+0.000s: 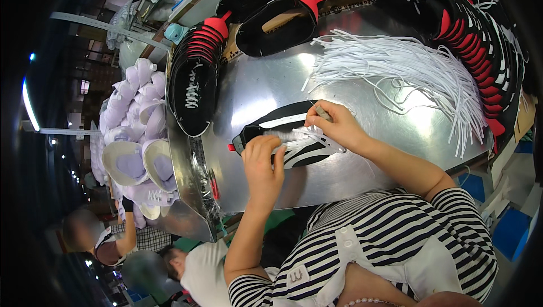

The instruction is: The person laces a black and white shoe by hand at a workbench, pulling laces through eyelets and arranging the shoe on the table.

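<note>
A black shoe upper (287,116) with white stripes lies flat on the metal tabletop in front of me. My left hand (263,159) is over its left part, fingers closed on a white shoelace (294,142) that is blurred by motion. My right hand (338,127) is at the right part of the upper, gripping a small tan-handled tool (323,114) between thumb and fingers. A thin tip seems to stick out of it toward the upper; its exact shape is too small to tell. Several lace strands run between the two hands.
A big bundle of white shoelaces (396,72) lies at the back right. Stacked black and red shoe uppers (195,89) ring the metal tabletop (249,185) left, back and right. Beyond its left edge is a pile of pale lilac shoe uppers (133,114); other people sit at lower left.
</note>
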The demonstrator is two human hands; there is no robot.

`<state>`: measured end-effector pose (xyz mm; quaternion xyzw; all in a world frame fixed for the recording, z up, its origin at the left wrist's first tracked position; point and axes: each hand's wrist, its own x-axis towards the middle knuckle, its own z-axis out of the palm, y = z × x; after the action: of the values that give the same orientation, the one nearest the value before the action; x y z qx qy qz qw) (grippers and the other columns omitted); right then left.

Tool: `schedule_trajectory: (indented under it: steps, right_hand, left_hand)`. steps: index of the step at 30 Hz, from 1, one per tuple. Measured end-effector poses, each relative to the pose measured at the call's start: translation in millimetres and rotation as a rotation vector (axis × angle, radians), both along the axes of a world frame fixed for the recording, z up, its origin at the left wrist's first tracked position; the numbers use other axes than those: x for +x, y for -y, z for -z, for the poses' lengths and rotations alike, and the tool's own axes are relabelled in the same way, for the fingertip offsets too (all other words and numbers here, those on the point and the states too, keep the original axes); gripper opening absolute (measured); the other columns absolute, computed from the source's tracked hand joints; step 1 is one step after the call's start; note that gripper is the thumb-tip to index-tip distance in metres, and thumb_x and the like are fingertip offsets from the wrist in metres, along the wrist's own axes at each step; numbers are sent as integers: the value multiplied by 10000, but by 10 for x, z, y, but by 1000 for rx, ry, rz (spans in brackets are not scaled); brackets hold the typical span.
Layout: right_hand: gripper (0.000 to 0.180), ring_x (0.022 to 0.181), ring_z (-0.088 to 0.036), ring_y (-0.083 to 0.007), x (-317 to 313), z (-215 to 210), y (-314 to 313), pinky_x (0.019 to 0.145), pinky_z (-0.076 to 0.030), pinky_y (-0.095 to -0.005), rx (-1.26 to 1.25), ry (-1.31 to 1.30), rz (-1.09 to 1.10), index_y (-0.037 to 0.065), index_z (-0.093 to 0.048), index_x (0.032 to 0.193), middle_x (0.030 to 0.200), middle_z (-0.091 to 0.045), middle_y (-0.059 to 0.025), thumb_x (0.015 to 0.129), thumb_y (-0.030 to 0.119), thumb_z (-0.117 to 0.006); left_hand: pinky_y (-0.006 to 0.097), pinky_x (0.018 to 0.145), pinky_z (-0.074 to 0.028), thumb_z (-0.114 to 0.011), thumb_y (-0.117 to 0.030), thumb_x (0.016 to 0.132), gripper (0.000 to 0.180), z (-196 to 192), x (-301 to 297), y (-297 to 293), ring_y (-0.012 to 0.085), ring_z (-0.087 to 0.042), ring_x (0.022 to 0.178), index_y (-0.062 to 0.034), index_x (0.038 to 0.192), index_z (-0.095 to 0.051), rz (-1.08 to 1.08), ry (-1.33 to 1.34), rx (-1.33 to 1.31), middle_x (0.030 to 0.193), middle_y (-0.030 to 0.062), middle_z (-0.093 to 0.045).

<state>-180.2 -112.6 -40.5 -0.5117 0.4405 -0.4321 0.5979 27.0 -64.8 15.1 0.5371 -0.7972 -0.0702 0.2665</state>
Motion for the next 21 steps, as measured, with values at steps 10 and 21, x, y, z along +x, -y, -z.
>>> schedule_trajectory:
  steps: [10, 21]
  right_hand:
    - [243, 650, -597, -144, -104, -27, -145, 627, -472, -291, -350, -588, -62, 64, -648, 1042, 775, -651, -45, 829, 150, -727]
    - [180, 705, -600, -81, -39, 37, -201, 643, -470, -238, 181, 78, -32, 46, -681, 935, 781, -667, -18, 852, 202, -710]
  left_hand:
    - [356, 811, -503, -748, -197, 827, 346, 151, -16, 10, 276, -651, 909, 5, 1086, -639, -85, -92, 350, 1029, 142, -679]
    - [280, 750, -518, -538, -542, 950, 561, 434, -24, 317, 158, -627, 869, -13, 1102, -644, -271, -1010, 1379, 925, 93, -666]
